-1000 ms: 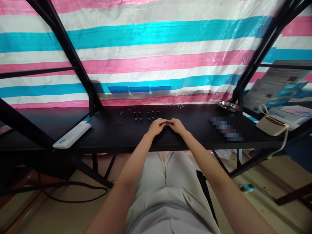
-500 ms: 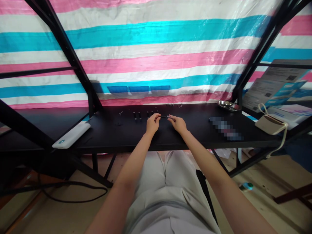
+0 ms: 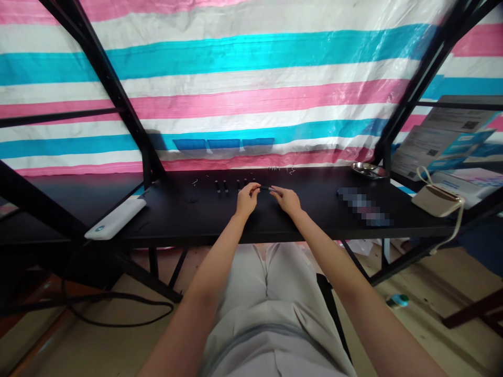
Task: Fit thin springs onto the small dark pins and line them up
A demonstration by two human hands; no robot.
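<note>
Both my hands rest on a black table [image 3: 314,220] near its middle. My left hand [image 3: 247,199] has its fingers curled, and my right hand [image 3: 286,199] pinches with its fingertips. Between them lies a small dark stick-like part [image 3: 265,188], held at each end by the fingertips of both hands. Just beyond my left hand stands a row of several small black upright pieces [image 3: 231,186]. Farther back lie tiny metal pins [image 3: 281,169].
A white power bank [image 3: 116,218] lies at the table's left edge. A metal dish [image 3: 368,169] sits at the back right, a blurred patch [image 3: 363,207] in front of it. A beige device with a cord [image 3: 436,200] and boxes [image 3: 451,139] are at right. Black frame posts flank the table.
My hands, joined together one second ago, moved forward and a little apart. The small dark part now shows between their fingertips.
</note>
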